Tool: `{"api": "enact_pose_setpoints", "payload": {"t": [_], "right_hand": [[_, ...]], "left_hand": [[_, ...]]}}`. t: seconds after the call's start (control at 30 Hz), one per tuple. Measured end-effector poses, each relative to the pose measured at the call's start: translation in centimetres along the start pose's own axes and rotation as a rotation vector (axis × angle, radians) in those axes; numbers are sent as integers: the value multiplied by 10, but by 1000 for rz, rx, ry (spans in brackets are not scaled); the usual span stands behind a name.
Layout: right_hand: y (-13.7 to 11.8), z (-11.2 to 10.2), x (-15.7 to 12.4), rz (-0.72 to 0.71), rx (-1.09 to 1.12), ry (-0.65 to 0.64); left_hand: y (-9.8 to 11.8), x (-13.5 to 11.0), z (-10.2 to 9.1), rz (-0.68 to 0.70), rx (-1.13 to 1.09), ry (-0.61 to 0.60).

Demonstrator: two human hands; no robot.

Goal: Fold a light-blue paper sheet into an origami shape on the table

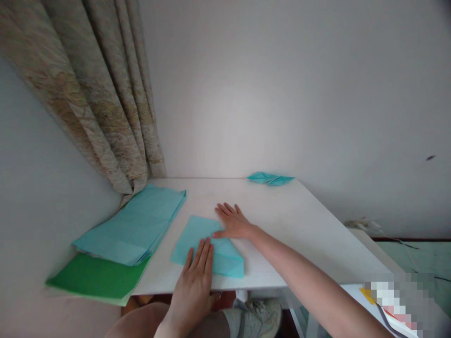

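Note:
A folded sheet of light blue paper (197, 230) lies flat near the front edge of the white table. My left hand (199, 272) rests on its near part, palm down with fingers stretched out. At the sheet's far right edge lies my right hand (232, 222), fingers spread, the thumb touching the paper and the other fingertips over the tabletop. Neither hand grips anything. The parts of the paper under both hands are hidden.
On the left, a stack of blue paper (130, 225) overlaps a green sheet (98, 279). A folded blue paper piece (270, 179) sits by the wall at the table's (282, 220) back. A patterned curtain (105, 94) hangs at the left.

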State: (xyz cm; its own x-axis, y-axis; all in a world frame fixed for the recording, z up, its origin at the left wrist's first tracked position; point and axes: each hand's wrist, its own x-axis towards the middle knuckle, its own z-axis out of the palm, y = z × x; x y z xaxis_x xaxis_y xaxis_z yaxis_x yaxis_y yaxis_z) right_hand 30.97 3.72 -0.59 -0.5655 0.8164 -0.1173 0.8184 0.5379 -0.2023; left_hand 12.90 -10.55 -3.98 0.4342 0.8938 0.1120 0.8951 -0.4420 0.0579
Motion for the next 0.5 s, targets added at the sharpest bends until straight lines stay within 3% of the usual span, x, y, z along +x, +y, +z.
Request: {"api": "enact_pose_setpoints", "payload": {"t": [0.1, 0.23, 0.5], "right_hand": [[2, 3, 9, 63, 18, 68], [5, 5, 12, 100, 78, 130], [10, -10, -6, -133, 120, -146]], "left_hand": [[7, -3, 11, -74, 54, 142], [14, 0, 18, -134, 43, 162], [16, 10, 1, -186, 1, 41]]}}
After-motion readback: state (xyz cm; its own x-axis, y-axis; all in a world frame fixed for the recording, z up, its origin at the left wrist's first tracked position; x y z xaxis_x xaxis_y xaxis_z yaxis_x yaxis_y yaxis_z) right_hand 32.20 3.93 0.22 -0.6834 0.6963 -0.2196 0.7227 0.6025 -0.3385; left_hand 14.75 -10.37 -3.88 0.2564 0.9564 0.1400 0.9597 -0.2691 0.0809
